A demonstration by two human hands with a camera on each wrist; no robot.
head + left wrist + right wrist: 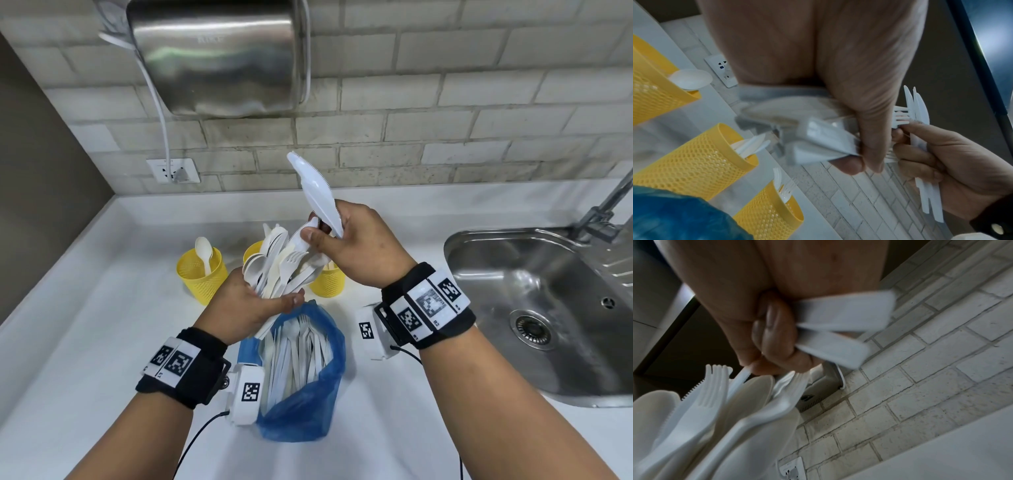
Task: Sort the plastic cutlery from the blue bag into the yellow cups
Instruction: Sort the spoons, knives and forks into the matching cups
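My left hand (260,305) grips a mixed bundle of white plastic cutlery (274,270) above the open blue bag (308,404), which holds more cutlery. My right hand (356,246) holds white knives (313,185) blade-up, and its thumb and fingers touch a knife at the top of the bundle. Behind the hands stand three yellow mesh cups: the left cup (202,274) holds a spoon, the middle cup (251,251) is mostly hidden, and the right cup (329,282) is partly hidden. The left wrist view shows knives in the middle cup (694,159) and forks in the nearest cup (768,216).
A steel sink (513,253) with a tap (609,205) is set into the white counter (102,342) on the right. On the brick wall hang a metal box (219,58) and a socket (174,171) with a cable.
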